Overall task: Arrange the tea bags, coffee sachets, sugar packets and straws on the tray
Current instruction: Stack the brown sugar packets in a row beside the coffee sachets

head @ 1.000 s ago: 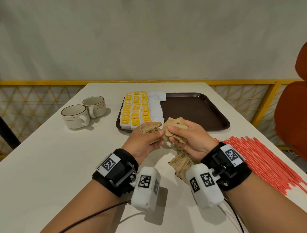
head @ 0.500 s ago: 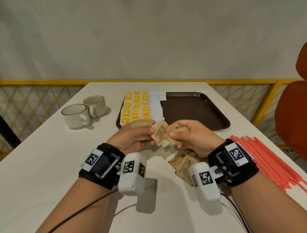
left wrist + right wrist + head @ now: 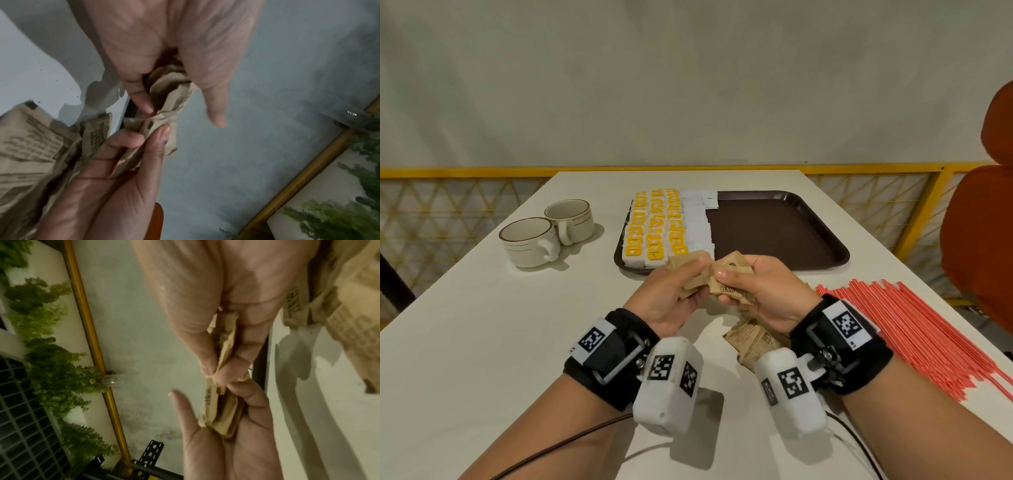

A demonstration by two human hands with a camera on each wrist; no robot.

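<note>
At the centre of the head view, the left hand [image 3: 671, 294] and the right hand [image 3: 760, 291] each pinched crumpled brown paper sachets [image 3: 722, 277] just below the dark brown plastic tray [image 3: 784, 229]. How many each held was hard to tell. More brown sachets [image 3: 753, 339] lay on the white counter [image 3: 482, 325] under the right wrist. Red straws [image 3: 914, 329] lay at the right. Yellow-tagged tea bags [image 3: 654, 226] filled the tray's left part.

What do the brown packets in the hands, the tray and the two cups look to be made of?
The brown packets look like matte kraft paper: they crease and crumple in the fingers. The tray seems hard plastic, dark brown with a dull sheen on its raised rim. The two cups look like glazed ceramic, cream with a thin brown line near the rim.
</note>
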